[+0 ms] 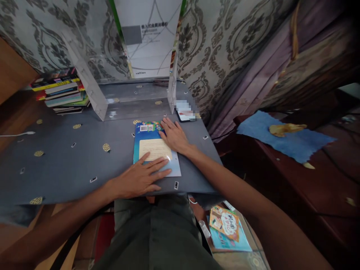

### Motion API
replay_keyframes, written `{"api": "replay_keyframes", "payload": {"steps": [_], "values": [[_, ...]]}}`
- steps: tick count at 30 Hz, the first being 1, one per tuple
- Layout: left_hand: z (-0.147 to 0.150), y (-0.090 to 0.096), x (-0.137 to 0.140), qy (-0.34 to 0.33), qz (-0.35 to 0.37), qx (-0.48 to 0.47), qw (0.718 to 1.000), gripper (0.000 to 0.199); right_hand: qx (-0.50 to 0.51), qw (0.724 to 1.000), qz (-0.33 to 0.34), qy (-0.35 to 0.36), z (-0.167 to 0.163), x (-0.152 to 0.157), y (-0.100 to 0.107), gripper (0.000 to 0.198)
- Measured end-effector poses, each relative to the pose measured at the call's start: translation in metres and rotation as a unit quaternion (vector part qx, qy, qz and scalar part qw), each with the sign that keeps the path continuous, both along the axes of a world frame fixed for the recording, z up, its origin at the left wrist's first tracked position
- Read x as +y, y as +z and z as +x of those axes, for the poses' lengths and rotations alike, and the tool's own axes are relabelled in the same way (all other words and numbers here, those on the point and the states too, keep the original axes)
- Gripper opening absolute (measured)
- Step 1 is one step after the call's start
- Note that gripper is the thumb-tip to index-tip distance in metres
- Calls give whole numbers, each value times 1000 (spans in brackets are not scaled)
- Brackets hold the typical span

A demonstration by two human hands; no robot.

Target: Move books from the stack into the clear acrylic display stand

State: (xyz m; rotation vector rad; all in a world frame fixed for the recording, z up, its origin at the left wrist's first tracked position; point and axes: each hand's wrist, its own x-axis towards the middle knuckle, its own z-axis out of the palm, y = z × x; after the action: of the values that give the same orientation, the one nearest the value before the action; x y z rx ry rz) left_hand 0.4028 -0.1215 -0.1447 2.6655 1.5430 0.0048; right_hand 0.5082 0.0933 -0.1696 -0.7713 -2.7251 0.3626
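Observation:
A blue book [137, 146] lies closed on the grey patterned tablecloth, its back cover up, with a barcode and a cream text panel. My left hand [144, 174] rests flat over its lower left part, fingers spread. On the upper right edge of the same book lies my right hand [174, 137], fingers stretched out and palm down. Neither hand grips anything. Just beyond my right hand is a phone [185, 111] with a blurred screen.
Behind the book stands a clear plastic rack [135, 108]. Several stacked books [63, 90] sit at the back left, and a white cable [18, 134] reaches in from the left. More books [229, 232] lie below the table. A blue cloth [253, 129] covers part of the dark red furniture at right.

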Motion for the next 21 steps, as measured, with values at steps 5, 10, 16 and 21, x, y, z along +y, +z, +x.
{"api": "replay_keyframes", "payload": {"steps": [5, 10, 16, 21], "values": [[26, 4, 25, -47, -25, -23, 998, 63, 6, 1000, -13, 5, 1, 1, 0, 53], [25, 4, 28, -67, -33, -48, 996, 62, 8, 1000, -21, 8, 2, 2, 0, 54], [7, 3, 6, -76, -13, -62, 995, 66, 4, 1000, -17, 10, 3, 2, 2, 54], [-15, 0, -18, -56, -8, -74, 996, 69, -2, 1000, -14, 11, 3, 2, 0, 53]]}}
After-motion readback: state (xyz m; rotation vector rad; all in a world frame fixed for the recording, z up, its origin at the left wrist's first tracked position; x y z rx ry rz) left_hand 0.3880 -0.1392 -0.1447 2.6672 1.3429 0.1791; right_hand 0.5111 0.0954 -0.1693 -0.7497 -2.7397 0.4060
